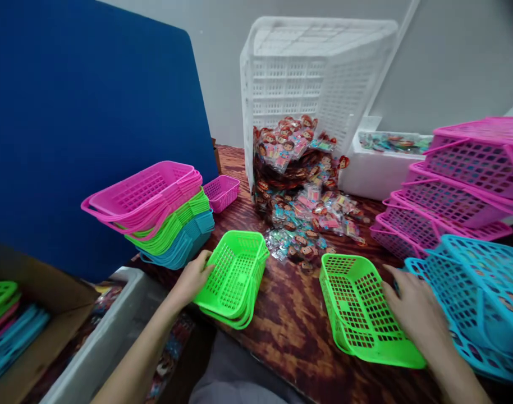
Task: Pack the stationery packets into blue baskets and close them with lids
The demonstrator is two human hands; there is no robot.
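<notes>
My left hand [193, 279] is closed on the left rim of a few nested bright green plastic baskets [227, 300], its thumb and fingers at the edge. On the right, a single green basket [372, 348] with lattice walls rests on the table. My right hand [418, 308] grips that basket's right rim; some of its fingers are hidden behind the wall. Between and beyond the two hands lies a heap of small clear packets [307, 241] with cartoon-doll pictures, spilling toward me.
A white crate [288, 67] lies tipped on its side behind the packets. Nested pink, green and blue baskets [184, 230] stand at left, near a small pink basket [223, 193]. Pink baskets [454, 199] and blue baskets [471, 297] are stacked right. A foam box [126, 314] sits below left.
</notes>
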